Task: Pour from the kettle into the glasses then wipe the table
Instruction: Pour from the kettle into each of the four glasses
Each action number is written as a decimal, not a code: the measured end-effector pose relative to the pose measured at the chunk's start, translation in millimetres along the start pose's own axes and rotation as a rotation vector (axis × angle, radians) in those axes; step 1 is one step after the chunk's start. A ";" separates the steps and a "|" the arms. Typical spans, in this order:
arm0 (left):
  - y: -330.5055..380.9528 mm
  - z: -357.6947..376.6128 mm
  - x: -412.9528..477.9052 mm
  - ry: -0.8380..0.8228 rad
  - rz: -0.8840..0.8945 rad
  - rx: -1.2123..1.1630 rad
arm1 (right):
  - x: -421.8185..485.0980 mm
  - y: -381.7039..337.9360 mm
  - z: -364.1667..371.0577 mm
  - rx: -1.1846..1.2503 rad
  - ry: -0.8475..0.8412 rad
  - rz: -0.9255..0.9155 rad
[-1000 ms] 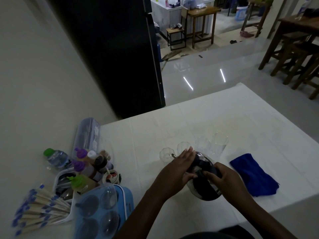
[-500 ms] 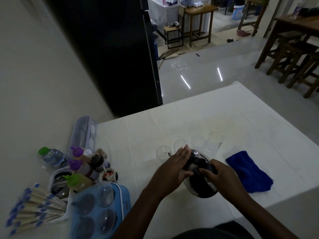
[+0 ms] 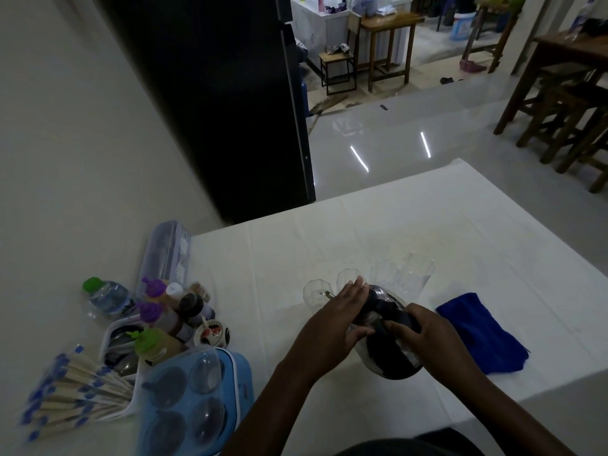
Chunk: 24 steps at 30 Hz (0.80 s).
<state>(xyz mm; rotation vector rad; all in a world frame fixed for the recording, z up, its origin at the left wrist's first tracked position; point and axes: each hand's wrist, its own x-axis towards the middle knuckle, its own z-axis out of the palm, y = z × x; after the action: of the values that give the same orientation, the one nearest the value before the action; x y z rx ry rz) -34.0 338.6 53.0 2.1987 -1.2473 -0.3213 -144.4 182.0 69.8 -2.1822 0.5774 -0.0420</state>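
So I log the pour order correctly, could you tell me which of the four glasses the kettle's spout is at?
The leftmost glass: the kettle spout tip sits at it, while the other three stand further right.

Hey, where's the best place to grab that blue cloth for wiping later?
Pinch the blue cloth at its near, wider end from above with the right hand. It lies flat and bunched, clear of the glasses, just right of the kettle.

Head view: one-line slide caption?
Both hands, left hand and right hand, grip a kettle before four empty glasses; blue cloth lies alongside.
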 end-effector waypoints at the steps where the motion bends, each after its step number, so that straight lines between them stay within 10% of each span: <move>1: 0.5 -0.4 0.1 0.002 0.000 -0.003 | 0.2 -0.6 -0.9 0.001 -0.004 0.002; 24: -1.4 1.1 2.9 -0.016 -0.027 -0.037 | 2.7 -8.8 -5.3 -0.022 -0.005 0.026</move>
<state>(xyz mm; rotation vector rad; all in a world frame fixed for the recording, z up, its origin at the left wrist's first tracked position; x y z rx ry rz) -32.0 336.3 51.5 2.1874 -1.2120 -0.3709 -139.8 181.6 79.4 -2.1947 0.6059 -0.0159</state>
